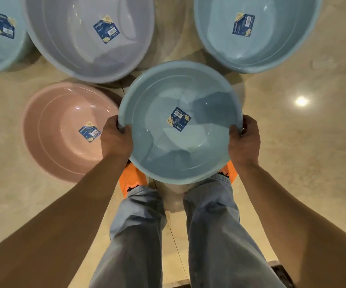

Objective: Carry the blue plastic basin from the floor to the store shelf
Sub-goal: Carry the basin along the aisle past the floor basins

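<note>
Blue basin [207, 154], "MODERN" sticker [179, 119], left hand [116, 138], right hand [244, 142] gripping rim

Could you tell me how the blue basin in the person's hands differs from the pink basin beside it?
The blue basin is light blue; the pink basin is pink. The blue basin is gripped at its rim by the left hand and right hand; the pink basin lies untouched on the floor. The blue basin hides part of the orange shoes; the pink one sits clear. Both are round, empty and carry a dark blue label.
</note>
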`<state>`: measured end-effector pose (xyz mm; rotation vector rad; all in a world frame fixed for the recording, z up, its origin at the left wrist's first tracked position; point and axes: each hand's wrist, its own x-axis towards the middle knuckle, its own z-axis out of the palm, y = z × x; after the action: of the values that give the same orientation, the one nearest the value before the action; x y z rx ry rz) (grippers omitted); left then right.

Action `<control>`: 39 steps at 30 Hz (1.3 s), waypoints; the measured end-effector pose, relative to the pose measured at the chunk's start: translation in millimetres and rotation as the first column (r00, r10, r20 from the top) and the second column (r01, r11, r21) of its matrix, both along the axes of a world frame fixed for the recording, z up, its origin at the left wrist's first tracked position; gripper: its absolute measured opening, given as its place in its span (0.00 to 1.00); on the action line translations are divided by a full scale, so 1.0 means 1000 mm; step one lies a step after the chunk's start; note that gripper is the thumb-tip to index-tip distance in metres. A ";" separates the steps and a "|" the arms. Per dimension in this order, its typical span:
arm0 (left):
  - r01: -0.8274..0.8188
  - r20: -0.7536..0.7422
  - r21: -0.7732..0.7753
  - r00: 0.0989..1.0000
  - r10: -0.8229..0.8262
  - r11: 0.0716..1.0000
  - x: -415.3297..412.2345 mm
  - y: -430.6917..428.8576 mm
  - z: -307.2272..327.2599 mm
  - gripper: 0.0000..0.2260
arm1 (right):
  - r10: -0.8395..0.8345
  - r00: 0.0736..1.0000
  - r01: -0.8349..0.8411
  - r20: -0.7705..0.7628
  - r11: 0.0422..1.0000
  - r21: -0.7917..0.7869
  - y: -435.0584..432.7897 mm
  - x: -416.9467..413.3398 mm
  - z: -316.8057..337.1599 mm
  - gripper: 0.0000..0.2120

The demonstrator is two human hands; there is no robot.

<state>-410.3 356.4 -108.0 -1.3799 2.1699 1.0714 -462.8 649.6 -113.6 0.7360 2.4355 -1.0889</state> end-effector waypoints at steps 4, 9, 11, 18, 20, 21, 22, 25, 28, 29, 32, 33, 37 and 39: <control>0.084 0.043 -0.058 0.996 -0.082 0.995 -0.005 0.001 -0.014 0.16 | 0.006 1.000 -0.006 0.026 1.000 0.022 0.001 -0.004 -0.014 0.16; 0.123 0.065 -0.027 0.990 -0.121 0.992 -0.016 -0.002 -0.019 0.16 | -0.029 0.996 0.027 0.089 0.999 0.023 0.008 -0.008 -0.029 0.16; 0.142 0.084 -0.013 0.987 -0.141 0.990 -0.020 -0.004 -0.019 0.17 | -0.038 0.992 0.037 0.121 0.999 0.016 0.009 -0.011 -0.029 0.16; 0.105 0.099 0.081 0.989 -0.113 0.991 -0.035 0.000 -0.010 0.17 | -0.001 0.994 -0.007 0.109 0.997 0.074 0.026 -0.016 0.003 0.16; 0.095 0.054 0.106 0.993 -0.101 0.990 -0.036 0.006 -0.001 0.17 | 0.013 0.994 -0.025 0.112 0.994 0.108 0.035 -0.017 0.016 0.15; 0.093 0.029 0.112 0.995 -0.097 0.989 -0.037 0.009 0.005 0.17 | 0.012 0.993 -0.026 0.113 0.992 0.124 0.042 -0.018 0.022 0.15; 0.091 0.005 0.114 0.996 -0.093 0.989 -0.039 0.013 0.013 0.16 | 0.013 0.994 -0.028 0.109 0.990 0.136 0.047 -0.018 0.028 0.14; 0.017 -0.071 0.156 0.997 -0.006 0.988 -0.044 0.021 0.036 0.15 | 0.037 0.995 -0.051 0.096 0.988 0.147 0.059 -0.016 0.047 0.15; -0.041 -0.120 0.214 0.990 0.068 0.976 -0.044 0.022 0.056 0.08 | 0.045 0.994 -0.058 0.095 0.989 0.133 0.058 -0.015 0.068 0.15; -0.052 -0.135 0.230 0.987 0.085 0.972 -0.043 0.021 0.061 0.07 | 0.053 0.994 -0.065 0.091 0.988 0.139 0.057 -0.016 0.074 0.15; -0.064 -0.161 0.259 0.981 0.108 0.964 -0.041 0.015 0.074 0.09 | 0.068 0.994 -0.080 0.081 0.983 0.165 0.052 -0.016 0.087 0.13; -0.071 -0.163 0.263 0.980 0.117 0.962 -0.040 0.014 0.075 0.11 | 0.069 0.994 -0.081 0.080 0.984 0.159 0.051 -0.014 0.089 0.13; -0.106 -0.151 0.290 0.976 0.155 0.951 -0.036 0.015 0.070 0.10 | 0.087 0.994 -0.096 0.064 0.983 0.159 0.057 -0.005 0.092 0.14; -0.063 -0.140 0.290 0.984 0.108 0.955 -0.035 0.022 0.059 0.10 | 0.108 0.993 -0.113 0.039 0.980 0.165 0.064 -0.006 0.086 0.16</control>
<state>-445.3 378.3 -48.9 -1.3048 1.9721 1.5034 -468.6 713.9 -27.1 0.6526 2.5310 -0.8344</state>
